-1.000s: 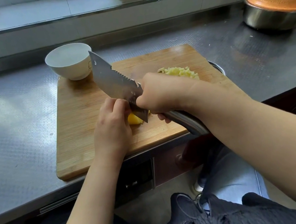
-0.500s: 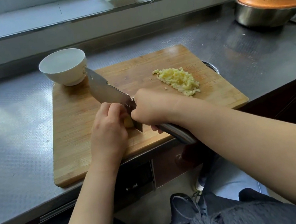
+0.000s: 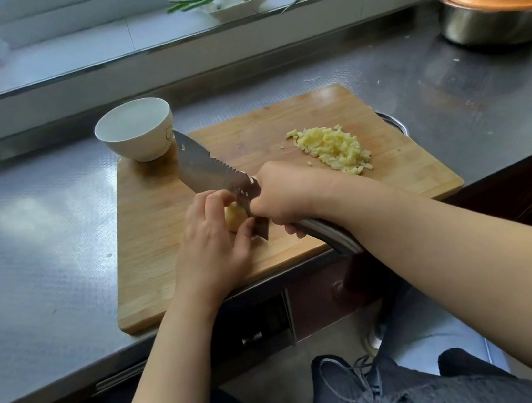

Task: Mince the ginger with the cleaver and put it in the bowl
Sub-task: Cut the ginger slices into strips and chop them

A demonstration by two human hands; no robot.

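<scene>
Mid-slicing, the left hand [image 3: 210,239] pinches the ginger [image 3: 235,216] on the board [image 3: 162,248], right hand [image 3: 282,195] wrapped round the cleaver [image 3: 210,171] against it, a minced pile [image 3: 332,150] waiting; next comes a careful cut clear of those fingers [image 3: 245,231], bowl [image 3: 135,129] later.

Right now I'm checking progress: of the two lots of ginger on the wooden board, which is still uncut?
The pale yellow ginger chunk under the left hand's fingers, beside the steel cleaver; the heap right is already minced.
</scene>
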